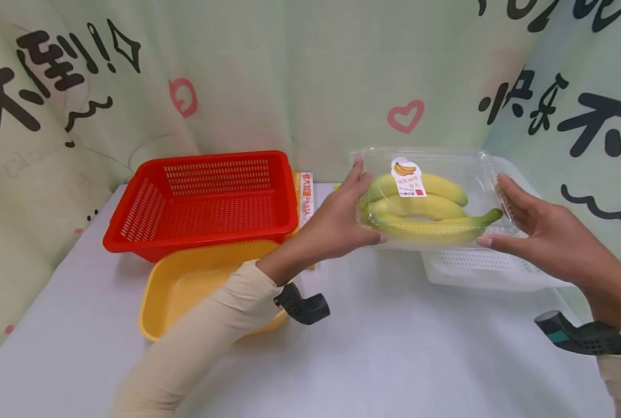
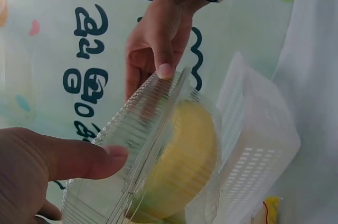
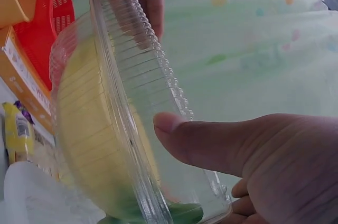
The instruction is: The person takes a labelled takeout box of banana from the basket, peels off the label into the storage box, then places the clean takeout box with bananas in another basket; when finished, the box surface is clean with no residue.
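Note:
A clear plastic clamshell box (image 1: 477,165) of bananas (image 1: 420,206) is held up between both hands, overlapping the white basket in the head view. Several yellow bananas with greenish ends lie inside, and a white label (image 1: 408,177) with a banana picture is stuck on the lid. My left hand (image 1: 341,217) grips the box's left end, thumb at the near edge and fingers behind. At the opposite end my right hand (image 1: 550,235) grips it likewise. Both wrist views show the thumbs (image 2: 87,161) (image 3: 200,142) against the ribbed clear plastic, with the bananas seen through it.
A white perforated basket (image 1: 477,270) stands on the right of the table. To the left, a red basket (image 1: 216,180) sits behind a yellow basin (image 1: 176,284). Beside them is a pasta box (image 1: 306,200). A yellow packet (image 3: 20,131) shows in the right wrist view. Printed curtain (image 1: 336,75) hangs behind.

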The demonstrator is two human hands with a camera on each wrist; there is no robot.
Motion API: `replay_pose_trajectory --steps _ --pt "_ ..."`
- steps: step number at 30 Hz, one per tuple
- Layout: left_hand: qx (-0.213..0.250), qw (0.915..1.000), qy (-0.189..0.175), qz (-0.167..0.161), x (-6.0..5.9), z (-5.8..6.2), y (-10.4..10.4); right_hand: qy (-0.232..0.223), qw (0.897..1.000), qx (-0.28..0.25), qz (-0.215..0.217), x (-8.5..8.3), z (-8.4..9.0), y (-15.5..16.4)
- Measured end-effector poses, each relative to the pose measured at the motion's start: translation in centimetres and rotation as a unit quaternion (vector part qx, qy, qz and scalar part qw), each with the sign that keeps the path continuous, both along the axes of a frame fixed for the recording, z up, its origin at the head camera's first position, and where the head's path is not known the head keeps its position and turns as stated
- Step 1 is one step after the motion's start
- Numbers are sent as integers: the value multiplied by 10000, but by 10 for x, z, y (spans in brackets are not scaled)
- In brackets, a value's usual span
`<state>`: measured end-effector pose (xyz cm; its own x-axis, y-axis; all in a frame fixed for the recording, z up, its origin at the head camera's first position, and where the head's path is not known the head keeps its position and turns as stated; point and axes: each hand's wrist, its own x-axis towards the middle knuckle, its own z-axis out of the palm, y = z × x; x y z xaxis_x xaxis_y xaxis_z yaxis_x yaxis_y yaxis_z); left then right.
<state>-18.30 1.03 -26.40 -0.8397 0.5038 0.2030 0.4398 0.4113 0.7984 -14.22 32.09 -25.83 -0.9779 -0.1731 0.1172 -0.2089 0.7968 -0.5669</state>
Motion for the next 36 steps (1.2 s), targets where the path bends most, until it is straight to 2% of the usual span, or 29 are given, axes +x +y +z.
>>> replay_pose_trajectory --steps 7,12,15,23,27,32,36 --pt "41 9998 -4 179 16 -1 -32 -83 9989 -114 446 6 0 -23" --pt "118 9992 -255 302 28 -7 -57 35 9968 -57 800 11 -6 -40" --pt "283 9983 -436 264 33 -11 -70 58 9948 -90 1017 14 -12 -52" --pt "381 9982 -387 252 50 -23 -89 123 9892 -370 1414 22 -23 -69" --pt "562 9959 -645 301 54 -34 -92 18 9885 -335 1477 22 -29 -70" --pt "842 9905 -1050 270 55 -55 -95 -288 9879 -299 1495 21 -41 -74" --pt "890 9890 -1159 222 59 -68 -93 -620 9877 -176 1422 23 -49 -75"
